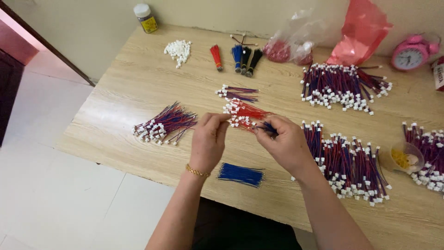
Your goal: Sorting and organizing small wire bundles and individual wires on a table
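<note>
Already many finished wire bundles (344, 164) lie on the worktop (138, 78), while left hand (208, 141) and right hand (286, 143) pinch red wires (243, 113), blue wires (240, 175) waiting.

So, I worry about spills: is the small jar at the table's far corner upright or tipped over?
Upright. The jar stands on its base at the far left corner of the table, white lid on top and shut.

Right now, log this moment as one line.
left hand: pinches white connector | right hand: holds blue wire ends | red wire bundle: behind hands | blue wire bundle: table edge
</note>
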